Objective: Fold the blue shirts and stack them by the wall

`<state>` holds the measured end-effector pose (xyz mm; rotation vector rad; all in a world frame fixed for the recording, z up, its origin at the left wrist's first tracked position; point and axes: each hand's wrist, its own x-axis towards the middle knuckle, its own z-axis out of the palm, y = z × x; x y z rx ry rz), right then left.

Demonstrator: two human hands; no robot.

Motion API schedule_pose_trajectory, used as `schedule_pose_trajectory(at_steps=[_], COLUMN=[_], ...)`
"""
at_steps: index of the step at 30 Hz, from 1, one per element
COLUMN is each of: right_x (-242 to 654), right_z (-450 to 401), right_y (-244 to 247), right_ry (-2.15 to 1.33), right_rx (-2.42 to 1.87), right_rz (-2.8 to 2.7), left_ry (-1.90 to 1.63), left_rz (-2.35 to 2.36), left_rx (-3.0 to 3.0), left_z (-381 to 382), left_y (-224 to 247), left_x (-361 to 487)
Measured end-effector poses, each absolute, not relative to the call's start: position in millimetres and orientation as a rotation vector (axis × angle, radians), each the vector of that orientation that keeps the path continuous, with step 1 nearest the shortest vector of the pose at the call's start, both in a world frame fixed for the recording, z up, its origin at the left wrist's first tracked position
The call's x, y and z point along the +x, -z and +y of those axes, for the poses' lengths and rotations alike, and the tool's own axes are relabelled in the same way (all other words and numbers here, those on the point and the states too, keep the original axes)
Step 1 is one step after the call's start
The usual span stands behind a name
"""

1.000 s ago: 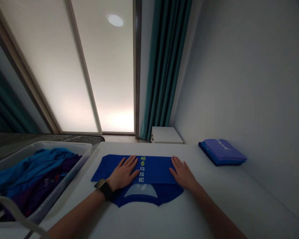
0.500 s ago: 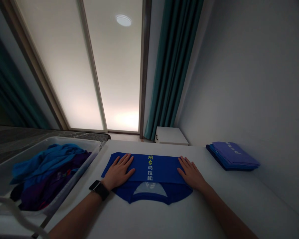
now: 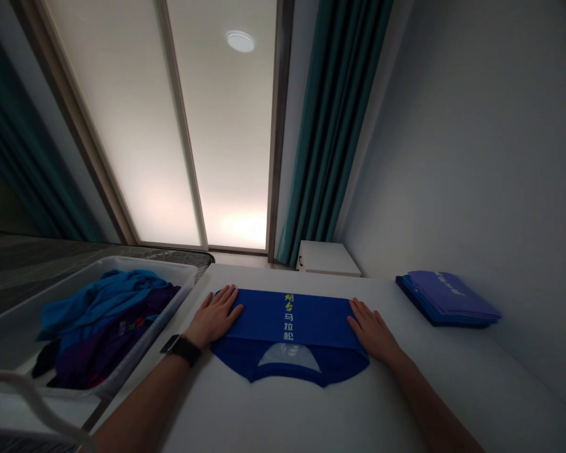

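Note:
A blue T-shirt (image 3: 264, 321) lies partly folded on the white table (image 3: 245, 415), its hem part turned over toward the neckline, which faces me. Yellow and white printed characters run down its middle. My left hand (image 3: 214, 314) rests flat at the shirt's left edge, fingers stretched out; a dark watch (image 3: 182, 348) is on that wrist. At the right edge my right hand (image 3: 372, 330) lies with fingers extended, fingertips on the cloth. Neither hand grips anything.
To the left stands a white plastic bin (image 3: 163, 327) with crumpled blue and purple clothes (image 3: 104, 308). A stack of folded shirts (image 3: 453, 296) sits at the right by the wall. Behind the table is a white cabinet (image 3: 330, 258). A pale curved bar (image 3: 33, 399) crosses the lower left.
My left hand has slid left, off the shirt's middle to its edge. The folded left corner now lies under or beside it. My right hand stays at the right edge; the view has shifted slightly.

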<state>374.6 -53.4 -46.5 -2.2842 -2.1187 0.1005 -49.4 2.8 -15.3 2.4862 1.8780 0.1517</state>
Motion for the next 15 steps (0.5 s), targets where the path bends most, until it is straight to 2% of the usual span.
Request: schedule_pose_trajectory(at_steps=[6, 10, 15], right_x=[379.5, 383.8, 389.3], right_z=[-54.3, -54.1, -52.5], right_y=[48.7, 52.1, 57.8], right_ry=[-0.094, -0.095, -0.038], right_rx=[-2.26, -2.205, -2.109], right_rz=[-2.064, -2.038, -1.985], left_ry=[-0.204, -0.386, -0.433], left_rz=[1.852, 1.623, 1.402], left_rx=[2.55, 2.762, 2.786], left_z=[4.9, -0.8, -14.0], left_y=[17.8, 13.6, 0.3], left_x=[-52.8, -47.4, -29.7])
